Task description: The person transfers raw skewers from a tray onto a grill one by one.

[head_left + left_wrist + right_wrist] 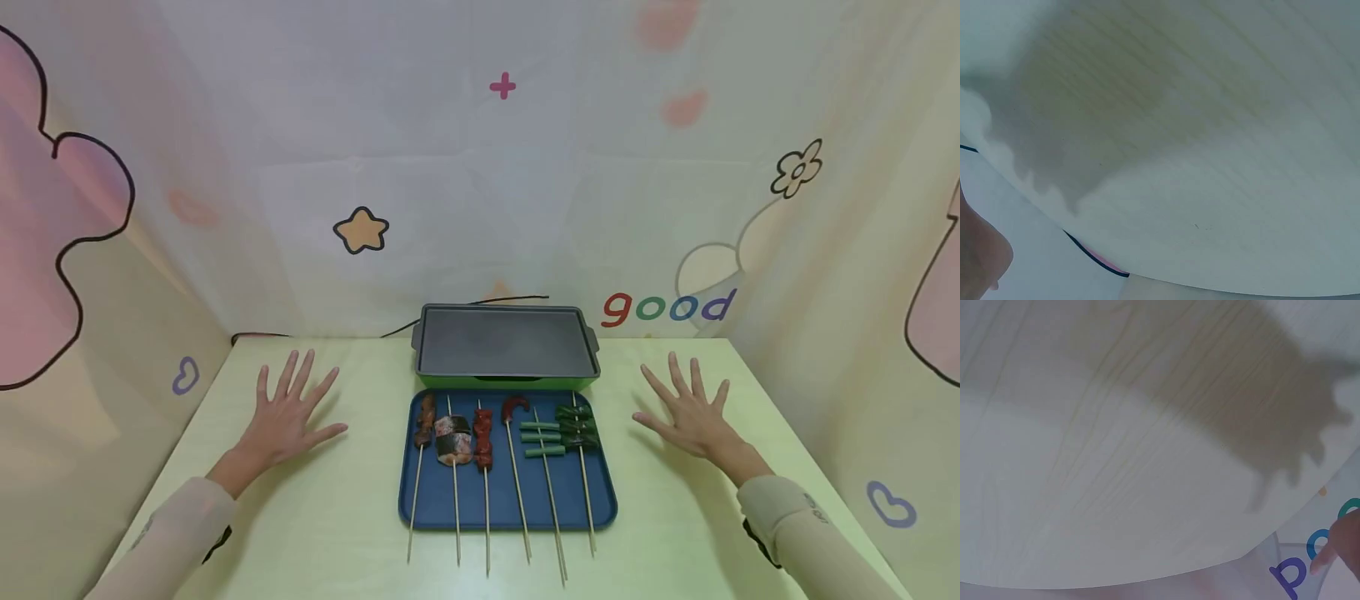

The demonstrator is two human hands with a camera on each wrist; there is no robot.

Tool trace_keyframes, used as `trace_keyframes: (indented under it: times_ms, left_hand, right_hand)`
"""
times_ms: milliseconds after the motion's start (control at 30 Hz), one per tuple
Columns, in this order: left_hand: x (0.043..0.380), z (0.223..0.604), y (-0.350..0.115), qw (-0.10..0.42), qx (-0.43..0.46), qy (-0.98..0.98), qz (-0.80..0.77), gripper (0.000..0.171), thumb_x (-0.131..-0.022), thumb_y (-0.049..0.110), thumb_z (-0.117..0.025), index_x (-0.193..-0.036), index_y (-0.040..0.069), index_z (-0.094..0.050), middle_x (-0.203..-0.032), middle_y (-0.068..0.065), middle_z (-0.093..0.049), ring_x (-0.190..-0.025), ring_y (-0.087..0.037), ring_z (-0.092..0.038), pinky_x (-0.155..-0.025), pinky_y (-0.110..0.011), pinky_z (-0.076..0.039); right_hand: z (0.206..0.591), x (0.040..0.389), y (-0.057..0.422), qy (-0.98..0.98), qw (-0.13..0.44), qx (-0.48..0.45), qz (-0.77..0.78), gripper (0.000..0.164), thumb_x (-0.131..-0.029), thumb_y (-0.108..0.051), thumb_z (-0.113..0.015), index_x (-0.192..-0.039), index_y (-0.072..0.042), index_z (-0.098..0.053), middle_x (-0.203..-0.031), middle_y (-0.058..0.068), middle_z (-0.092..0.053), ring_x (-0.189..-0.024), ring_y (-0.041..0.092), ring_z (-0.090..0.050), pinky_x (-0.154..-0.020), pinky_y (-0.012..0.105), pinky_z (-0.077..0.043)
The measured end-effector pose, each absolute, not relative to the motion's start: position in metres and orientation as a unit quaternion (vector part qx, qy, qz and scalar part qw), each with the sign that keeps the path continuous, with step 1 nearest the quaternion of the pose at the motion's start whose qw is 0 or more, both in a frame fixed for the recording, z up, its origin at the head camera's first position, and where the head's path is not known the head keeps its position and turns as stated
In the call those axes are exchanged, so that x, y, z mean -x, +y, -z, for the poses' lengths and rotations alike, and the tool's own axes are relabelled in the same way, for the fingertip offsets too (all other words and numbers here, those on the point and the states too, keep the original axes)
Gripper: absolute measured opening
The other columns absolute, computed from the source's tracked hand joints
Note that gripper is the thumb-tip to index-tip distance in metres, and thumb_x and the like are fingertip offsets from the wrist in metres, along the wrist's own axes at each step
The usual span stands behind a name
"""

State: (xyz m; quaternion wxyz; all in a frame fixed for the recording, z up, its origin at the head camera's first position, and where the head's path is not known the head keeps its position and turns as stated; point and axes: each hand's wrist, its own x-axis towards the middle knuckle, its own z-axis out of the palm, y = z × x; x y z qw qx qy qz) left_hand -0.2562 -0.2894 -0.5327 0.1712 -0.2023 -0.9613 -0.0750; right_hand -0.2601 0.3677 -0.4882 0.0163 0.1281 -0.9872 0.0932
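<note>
Note grip apart: left hand and right hand spread over the table, holding nothing, flanking skewers on a blue tray. Possible faults: dragging two skewers at once, from sticks laid close; knocking some askew by brushing against those overhanging the tray. Beneath, pale wood grain; just beyond tray, grill pan; behind and alongside, printed cloth.

A blue rectangular tray lies flat, its skewers' bare sticks overhanging the rim toward 6 o'clock. From 10 o'clock round to 2 sit brown chunks, a dark-banded pale piece, red chunks, a curled dark-red piece and leafy green stalks. Just beyond, at 12 o'clock, stands a dark-topped, green-sided griddle.
</note>
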Motion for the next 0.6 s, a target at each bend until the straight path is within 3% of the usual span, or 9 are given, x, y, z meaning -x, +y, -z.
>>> trace_keyframes:
  times_ms: [400, 600]
  left_hand:
    - [0.251, 0.522, -0.285, 0.149, 0.208, -0.962, 0.099, 0.092, -0.088, 0.061, -0.067, -0.163, 0.025, -0.028, -0.171, -0.023, -0.008, -0.158, -0.046, -0.003, -0.116, -0.077, 0.003]
    - [0.247, 0.519, -0.273, 0.114, 0.197, -0.962, 0.147, 0.090, -0.091, 0.058, -0.066, -0.164, 0.025, -0.024, -0.172, -0.020, -0.005, -0.158, -0.045, -0.001, -0.116, -0.075, 0.004]
  right_hand:
    - [0.486, 0.250, 0.358, -0.981, 0.011, -0.144, -0.130, 0.088, -0.096, -0.060, -0.059, -0.166, -0.029, -0.014, -0.169, 0.027, 0.007, -0.151, 0.060, 0.011, -0.101, 0.091, 0.009]
    - [0.486, 0.238, 0.353, -0.971, 0.019, -0.161, -0.174, 0.087, -0.096, -0.051, -0.064, -0.166, -0.028, -0.016, -0.170, 0.027, 0.002, -0.152, 0.060, 0.001, -0.106, 0.089, -0.001]
